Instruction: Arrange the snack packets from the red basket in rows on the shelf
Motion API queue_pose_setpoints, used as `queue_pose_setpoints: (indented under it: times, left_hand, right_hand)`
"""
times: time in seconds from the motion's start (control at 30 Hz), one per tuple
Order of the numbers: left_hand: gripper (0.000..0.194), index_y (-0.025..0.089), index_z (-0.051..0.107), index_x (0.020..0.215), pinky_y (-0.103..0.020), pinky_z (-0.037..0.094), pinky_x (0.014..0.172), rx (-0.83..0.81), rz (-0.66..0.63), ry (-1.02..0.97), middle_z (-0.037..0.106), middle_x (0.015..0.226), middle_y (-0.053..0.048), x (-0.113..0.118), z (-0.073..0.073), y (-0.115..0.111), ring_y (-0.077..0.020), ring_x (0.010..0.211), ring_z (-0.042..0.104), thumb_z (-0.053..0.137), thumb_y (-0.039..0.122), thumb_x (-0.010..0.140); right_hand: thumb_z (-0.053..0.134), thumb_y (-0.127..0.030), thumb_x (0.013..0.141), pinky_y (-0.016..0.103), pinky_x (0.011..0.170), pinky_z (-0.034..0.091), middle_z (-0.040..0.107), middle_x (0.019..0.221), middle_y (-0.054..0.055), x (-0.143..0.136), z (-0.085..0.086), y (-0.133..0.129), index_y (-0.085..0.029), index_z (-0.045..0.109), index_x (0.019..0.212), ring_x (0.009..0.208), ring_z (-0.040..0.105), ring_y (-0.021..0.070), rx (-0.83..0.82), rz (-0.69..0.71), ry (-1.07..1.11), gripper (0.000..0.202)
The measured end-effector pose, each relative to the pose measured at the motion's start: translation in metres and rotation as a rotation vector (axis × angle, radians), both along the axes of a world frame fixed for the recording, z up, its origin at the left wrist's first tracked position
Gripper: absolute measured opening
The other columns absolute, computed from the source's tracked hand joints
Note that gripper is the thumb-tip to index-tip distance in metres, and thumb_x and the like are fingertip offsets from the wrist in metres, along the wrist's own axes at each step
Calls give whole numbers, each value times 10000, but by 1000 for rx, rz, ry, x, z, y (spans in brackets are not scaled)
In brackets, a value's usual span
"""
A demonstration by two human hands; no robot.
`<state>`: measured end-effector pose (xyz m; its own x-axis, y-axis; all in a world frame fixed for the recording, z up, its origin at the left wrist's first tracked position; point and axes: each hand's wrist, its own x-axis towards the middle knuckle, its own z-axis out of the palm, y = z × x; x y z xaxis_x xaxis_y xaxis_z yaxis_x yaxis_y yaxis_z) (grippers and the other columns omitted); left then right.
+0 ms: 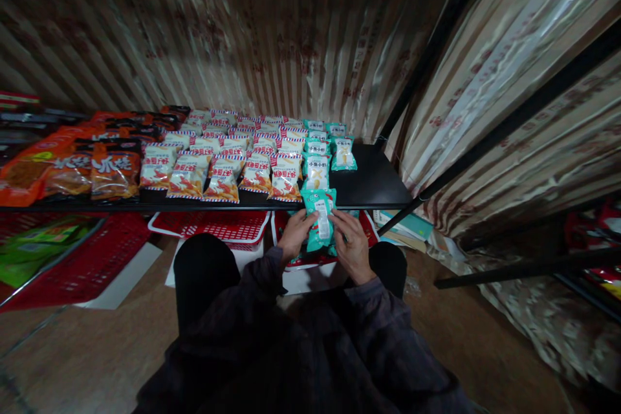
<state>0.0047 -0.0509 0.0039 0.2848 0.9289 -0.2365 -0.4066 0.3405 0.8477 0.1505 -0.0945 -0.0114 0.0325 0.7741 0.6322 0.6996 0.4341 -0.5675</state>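
Between my two hands, just in front of the shelf's front edge, is a teal snack bag (319, 223) with a pale label facing up. My left hand (297, 233) grips its left side, and my right hand (351, 242) grips its right side. Beyond it on the black shelf (371, 184) stand two rows of teal bags (317, 172); the left row reaches nearer the front edge than the right one (344, 154). White snack bags with red and blue print (286, 176) fill several rows to their left.
Orange bags (115, 168) lie at the shelf's left. Red baskets (220, 226) sit below the shelf, one with green bags (41, 246). Black metal posts (436, 58) slant at the right, before a striped curtain (272, 32). My knees are under the shelf edge.
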Motion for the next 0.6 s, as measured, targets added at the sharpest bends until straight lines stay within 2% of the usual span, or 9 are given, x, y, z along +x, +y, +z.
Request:
queue_pose_setpoints:
  times: [0.1,0.23,0.37,0.6]
  left_hand:
    - [518,151,687,972,-252,494,586,-16,2,33,701,786,-41,-1,0,0,-165,675,650,802,517,624]
    - [528,167,677,952,-212,443,514,-14,20,23,652,727,-8,-2,4,0,-118,589,587,785,559,616]
    - [507,180,659,933,-223,467,558,-15,21,2,665,789,-20,-2,9,-1,-127,636,605,780,560,618]
    - [504,177,637,962,-250,512,628,30,26,0,693,955,-60,0,16,-4,-174,781,658,745,560,653]
  right_hand:
    - [400,-156,903,458,1011,471,687,1207,79,0,2,-3,-255,682,1169,1154,602,220,5,19,-19,400]
    - [444,-261,927,486,1048,440,657,1260,105,-4,9,-9,-231,637,1240,1204,577,250,-34,-1,-34,369]
    - [504,-371,915,499,1067,418,598,1336,148,-8,14,-14,-189,581,1306,1248,542,284,-42,-23,-46,439]
    - [498,-450,912,498,1087,397,542,1398,171,-9,15,-19,-157,523,1361,1303,500,295,-83,-45,-31,537]
